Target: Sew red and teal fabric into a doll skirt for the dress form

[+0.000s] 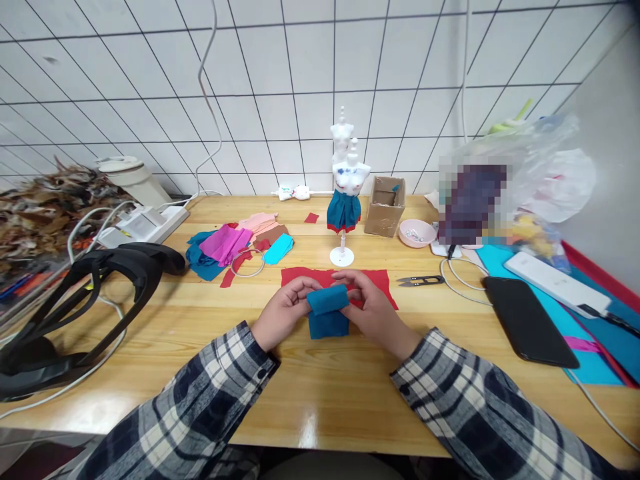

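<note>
A blue piece of fabric, its upper part folded over, is held between both hands above the table's middle. My left hand pinches its left edge with thumb and fingers. On the other side, my right hand grips the upper right edge. Beneath and behind the hands lies a red cloth on the wooden table. Farther back stands a small white mannequin on a round base, wearing a blue skirt with a red hem. A second white mannequin is partly hidden behind it.
Fabric scraps and a metal ring lie at the left, beyond a black headset. Rightward are small scissors, a pink bowl, a cardboard box, cables and a black phone.
</note>
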A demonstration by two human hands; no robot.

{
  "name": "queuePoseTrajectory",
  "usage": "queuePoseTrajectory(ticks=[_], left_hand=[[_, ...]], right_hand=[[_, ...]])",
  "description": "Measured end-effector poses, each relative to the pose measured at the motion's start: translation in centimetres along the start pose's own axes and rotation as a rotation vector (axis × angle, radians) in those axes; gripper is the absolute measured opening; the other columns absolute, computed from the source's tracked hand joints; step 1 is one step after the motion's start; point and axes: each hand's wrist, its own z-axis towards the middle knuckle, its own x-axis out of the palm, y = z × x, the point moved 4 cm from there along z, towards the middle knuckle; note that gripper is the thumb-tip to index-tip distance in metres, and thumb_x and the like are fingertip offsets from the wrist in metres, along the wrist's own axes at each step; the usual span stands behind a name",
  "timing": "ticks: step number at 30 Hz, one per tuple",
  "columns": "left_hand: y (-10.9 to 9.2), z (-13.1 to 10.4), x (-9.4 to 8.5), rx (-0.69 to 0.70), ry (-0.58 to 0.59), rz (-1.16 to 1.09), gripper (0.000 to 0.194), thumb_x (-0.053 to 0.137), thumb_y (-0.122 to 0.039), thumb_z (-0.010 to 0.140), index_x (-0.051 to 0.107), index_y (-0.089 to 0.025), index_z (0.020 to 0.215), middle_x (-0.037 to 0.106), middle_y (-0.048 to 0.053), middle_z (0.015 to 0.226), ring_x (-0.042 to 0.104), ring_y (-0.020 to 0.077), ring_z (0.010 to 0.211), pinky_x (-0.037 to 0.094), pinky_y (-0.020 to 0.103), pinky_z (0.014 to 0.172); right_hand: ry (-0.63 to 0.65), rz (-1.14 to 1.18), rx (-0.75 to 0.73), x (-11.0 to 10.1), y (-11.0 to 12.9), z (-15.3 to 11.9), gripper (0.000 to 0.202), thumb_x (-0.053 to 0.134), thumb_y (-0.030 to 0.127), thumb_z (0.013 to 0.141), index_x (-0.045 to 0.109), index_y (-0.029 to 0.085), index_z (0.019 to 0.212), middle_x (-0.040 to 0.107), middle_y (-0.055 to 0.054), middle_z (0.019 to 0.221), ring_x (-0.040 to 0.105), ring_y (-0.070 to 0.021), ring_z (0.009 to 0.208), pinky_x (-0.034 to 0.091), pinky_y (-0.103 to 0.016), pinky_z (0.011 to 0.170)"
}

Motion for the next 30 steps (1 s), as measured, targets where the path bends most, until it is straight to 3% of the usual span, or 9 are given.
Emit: queuePoseTrajectory(ticks=[2,4,7,10,14,19,25,30], left_hand=[[0.1,0.0,-0.1,0.001,0.005,-0.031,0.023,0.072,-0.029,0.078,0.06,-0.017,0.095,0.066,-0.001,0.077,0.059,0.0118,0.068,0.044,0.023,0.065],[0.3,-0.1,-0.2,0.001,0.004,-0.054,0.024,0.071,-0.027,0.079,0.06,-0.017,0.097,0.066,0.0,0.079,0.06,0.0123,0.069,0.045,0.024,0.066],[0.5,-0.1,-0.4,-0.008,0.007,-0.053,0.024,0.07,-0.023,0.078,0.06,-0.017,0.099,0.068,0.001,0.086,0.062,0.0131,0.072,0.047,0.025,0.068],[0.7,0.0,-0.7,0.004,-0.021,-0.047,0.023,0.069,-0.023,0.08,0.06,-0.017,0.1,0.069,0.002,0.088,0.063,0.0131,0.073,0.047,0.024,0.068],[0.4,0.1,-1.2,0.097,-0.095,-0.017,0.017,0.07,-0.025,0.08,0.063,-0.018,0.094,0.068,0.002,0.086,0.062,0.0133,0.074,0.047,0.025,0.069],[-0.6,-0.1,-1.1,0.26,-0.127,0.234,0.01,0.065,-0.018,0.079,0.067,-0.018,0.089,0.068,0.003,0.087,0.062,0.016,0.08,0.049,0.028,0.073],[-1.1,-0.6,-0.7,0.345,-0.073,0.487,0.024,0.052,-0.01,0.081,0.072,-0.019,0.091,0.069,0.003,0.086,0.064,0.0164,0.081,0.05,0.028,0.075],[-1.7,-0.9,0.0,0.499,0.022,0.745,0.049,0.042,-0.004,0.081,0.073,-0.025,0.113,0.07,0.004,0.093,0.064,0.0154,0.084,0.051,0.029,0.079]], right_hand=[[0.021,-0.148,-0.122,0.0,0.7,-0.3,0.043,0.063,0.021,0.082,0.055,0.027,0.124,0.057,-0.008,0.128,0.063,-0.0206,0.1,0.055,-0.036,0.079],[0.056,-0.284,-0.261,0.1,1.3,-0.6,0.042,0.06,0.016,0.083,0.062,0.029,0.123,0.044,-0.008,0.144,0.055,-0.0247,0.119,0.052,-0.041,0.092],[0.112,-0.422,-0.394,0.4,1.7,-1.0,0.036,0.059,0.009,0.08,0.074,0.03,0.105,0.034,-0.003,0.152,0.042,-0.028,0.135,0.041,-0.048,0.108],[0.124,-0.441,-0.41,0.5,1.7,-1.2,0.038,0.055,0.005,0.078,0.076,0.03,0.098,0.032,-0.001,0.154,0.035,-0.0291,0.141,0.036,-0.05,0.111],[0.07,-0.223,-0.295,0.1,1.5,-0.8,0.036,0.051,0.006,0.074,0.074,0.025,0.094,0.046,-0.006,0.144,0.043,-0.0262,0.136,0.034,-0.047,0.113],[0.08,0.332,0.095,0.2,0.0,-0.3,0.042,0.057,0.033,0.082,0.051,0.028,0.123,0.063,-0.007,0.126,0.062,-0.023,0.11,0.05,-0.041,0.094],[0.099,0.254,0.205,0.8,-0.3,-0.5,0.052,0.06,0.054,0.085,0.052,0.024,0.127,0.065,-0.007,0.11,0.062,-0.0203,0.097,0.05,-0.033,0.082],[0.087,0.131,0.196,0.7,-0.2,-0.2,0.045,0.072,0.052,0.075,0.061,0.022,0.107,0.064,-0.001,0.091,0.06,-0.0159,0.082,0.047,-0.028,0.072]])
